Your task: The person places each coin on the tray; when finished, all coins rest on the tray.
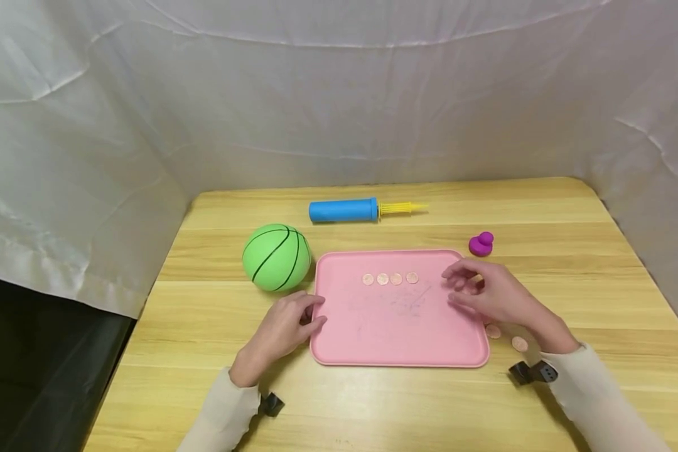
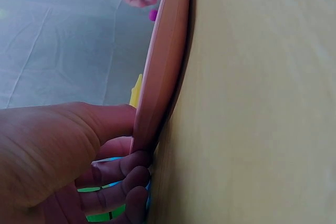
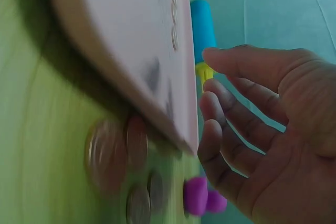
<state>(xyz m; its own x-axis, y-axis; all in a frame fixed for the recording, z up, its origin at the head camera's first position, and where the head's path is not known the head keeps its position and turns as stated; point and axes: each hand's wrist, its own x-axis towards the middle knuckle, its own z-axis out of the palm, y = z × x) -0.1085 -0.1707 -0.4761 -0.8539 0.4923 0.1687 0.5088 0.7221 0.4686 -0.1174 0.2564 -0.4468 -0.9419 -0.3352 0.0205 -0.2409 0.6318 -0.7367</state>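
Left hand (image 1: 284, 323) pinched the pink tray (image 1: 390, 342) at its left rim; right hand (image 1: 494, 294) hovered, empty, over the right edge. Four coins (image 1: 396, 279) aligned inside suggested coin-laying; next likely required pinching a loose coin (image 1: 520, 343).

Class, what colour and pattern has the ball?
The ball is green with black lines, clearest in the head view.

Seemingly a small filming booth; what room holds it cannot be told. Pale cloth (image 1: 339, 107) hangs beyond the far, left and right edges of the table (image 1: 395, 405), black wrist cameras (image 1: 273, 405) are worn, and a tray (image 1: 395, 342), a ball (image 1: 277, 257) and, near the far edge, a pump (image 1: 343, 211) make a staged-looking mix.
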